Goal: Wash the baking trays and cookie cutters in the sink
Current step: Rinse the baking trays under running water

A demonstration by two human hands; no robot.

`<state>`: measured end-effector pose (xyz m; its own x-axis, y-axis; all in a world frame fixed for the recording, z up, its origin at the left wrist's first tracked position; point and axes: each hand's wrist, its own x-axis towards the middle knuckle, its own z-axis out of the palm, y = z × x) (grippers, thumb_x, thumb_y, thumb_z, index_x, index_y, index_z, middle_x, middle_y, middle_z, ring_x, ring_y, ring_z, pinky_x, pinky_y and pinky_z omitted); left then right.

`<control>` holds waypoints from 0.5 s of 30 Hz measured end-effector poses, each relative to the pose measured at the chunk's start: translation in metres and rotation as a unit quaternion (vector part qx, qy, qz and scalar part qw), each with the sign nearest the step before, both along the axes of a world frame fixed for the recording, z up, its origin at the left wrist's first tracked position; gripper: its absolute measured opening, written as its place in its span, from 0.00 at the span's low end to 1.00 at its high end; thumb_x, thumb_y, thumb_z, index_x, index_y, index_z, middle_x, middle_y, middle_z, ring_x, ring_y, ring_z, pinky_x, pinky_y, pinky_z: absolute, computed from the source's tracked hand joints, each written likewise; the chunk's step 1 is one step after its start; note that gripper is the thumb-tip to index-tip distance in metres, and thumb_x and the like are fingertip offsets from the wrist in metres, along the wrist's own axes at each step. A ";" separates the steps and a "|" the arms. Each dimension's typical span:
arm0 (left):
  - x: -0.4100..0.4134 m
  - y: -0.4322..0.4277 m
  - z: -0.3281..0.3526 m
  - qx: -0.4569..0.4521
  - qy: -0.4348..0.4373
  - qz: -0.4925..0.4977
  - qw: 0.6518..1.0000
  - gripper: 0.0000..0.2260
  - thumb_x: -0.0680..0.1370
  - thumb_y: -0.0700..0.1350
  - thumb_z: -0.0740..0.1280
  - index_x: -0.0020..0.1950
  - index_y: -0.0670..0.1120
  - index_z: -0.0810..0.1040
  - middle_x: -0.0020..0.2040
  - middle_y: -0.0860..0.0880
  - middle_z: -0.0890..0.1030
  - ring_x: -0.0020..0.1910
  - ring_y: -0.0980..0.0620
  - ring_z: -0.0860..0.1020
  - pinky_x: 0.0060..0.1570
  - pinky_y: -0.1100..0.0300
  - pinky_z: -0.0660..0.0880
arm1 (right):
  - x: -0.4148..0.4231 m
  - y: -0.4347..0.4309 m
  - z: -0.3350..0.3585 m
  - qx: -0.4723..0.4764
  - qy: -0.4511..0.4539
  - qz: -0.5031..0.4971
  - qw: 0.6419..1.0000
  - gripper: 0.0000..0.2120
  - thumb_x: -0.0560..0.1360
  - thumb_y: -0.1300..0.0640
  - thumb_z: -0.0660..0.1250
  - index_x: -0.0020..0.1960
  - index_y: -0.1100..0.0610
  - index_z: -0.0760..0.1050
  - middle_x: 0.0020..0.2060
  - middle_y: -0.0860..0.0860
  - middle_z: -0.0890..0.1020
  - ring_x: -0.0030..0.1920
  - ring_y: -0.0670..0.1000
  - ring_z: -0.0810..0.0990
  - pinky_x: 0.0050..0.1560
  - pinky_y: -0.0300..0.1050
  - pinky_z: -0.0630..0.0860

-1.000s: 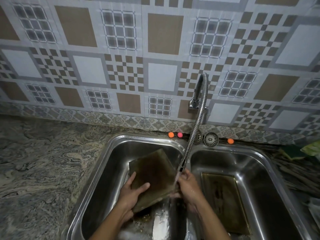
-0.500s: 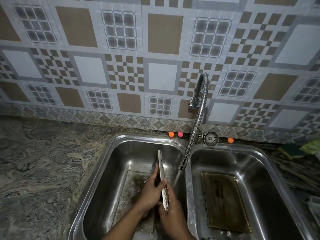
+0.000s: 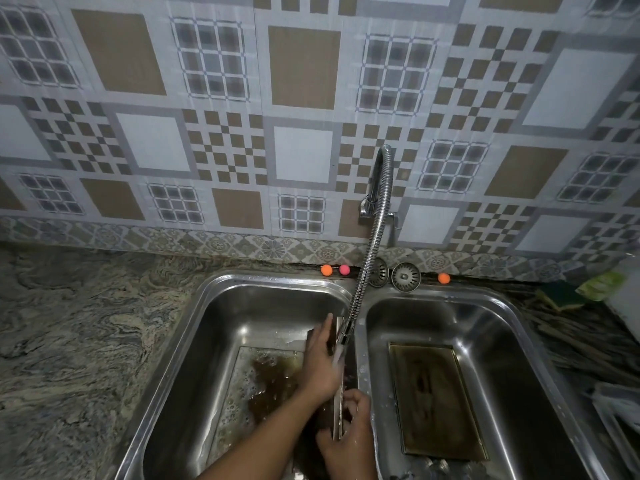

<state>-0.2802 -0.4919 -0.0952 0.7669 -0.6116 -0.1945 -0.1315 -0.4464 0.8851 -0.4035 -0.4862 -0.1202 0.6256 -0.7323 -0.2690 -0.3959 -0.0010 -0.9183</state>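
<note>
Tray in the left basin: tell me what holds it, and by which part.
Both hands. The right hand grips the near end of the tray, which stands on edge under the tap; the left hand lies flat against its left face.

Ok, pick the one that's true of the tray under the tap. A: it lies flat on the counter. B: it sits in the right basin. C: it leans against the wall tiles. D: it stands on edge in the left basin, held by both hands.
D: the tray stands edge-on in the left basin, left hand flat against it, right hand gripping its near end.
</note>
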 end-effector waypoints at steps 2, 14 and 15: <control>-0.011 0.004 0.002 -0.006 -0.007 -0.016 1.000 0.19 0.82 0.52 0.60 0.74 0.55 0.66 0.73 0.53 0.68 0.71 0.51 0.67 0.70 0.47 0.68 | 0.006 -0.008 0.000 0.009 0.012 0.045 0.999 0.37 0.61 0.67 0.70 0.60 0.39 0.61 0.54 0.44 0.79 0.51 0.44 0.81 0.52 0.39 0.78; 0.024 0.030 -0.004 0.035 -0.065 -0.023 0.997 0.42 0.67 0.79 0.49 0.78 0.64 0.51 0.80 0.59 0.45 0.79 0.51 0.42 0.77 0.42 0.47 | -0.003 -0.012 -0.005 0.074 0.038 0.156 0.984 0.22 0.69 0.70 0.69 0.55 0.48 0.72 0.51 0.44 0.82 0.53 0.38 0.80 0.53 0.30 0.74; 0.024 0.032 -0.004 0.040 -0.068 -0.008 0.997 0.43 0.66 0.81 0.48 0.77 0.65 0.52 0.80 0.60 0.45 0.79 0.51 0.41 0.76 0.41 0.47 | -0.002 -0.013 -0.005 0.076 0.033 0.148 0.986 0.21 0.70 0.71 0.67 0.54 0.49 0.73 0.48 0.45 0.82 0.52 0.40 0.80 0.49 0.30 0.74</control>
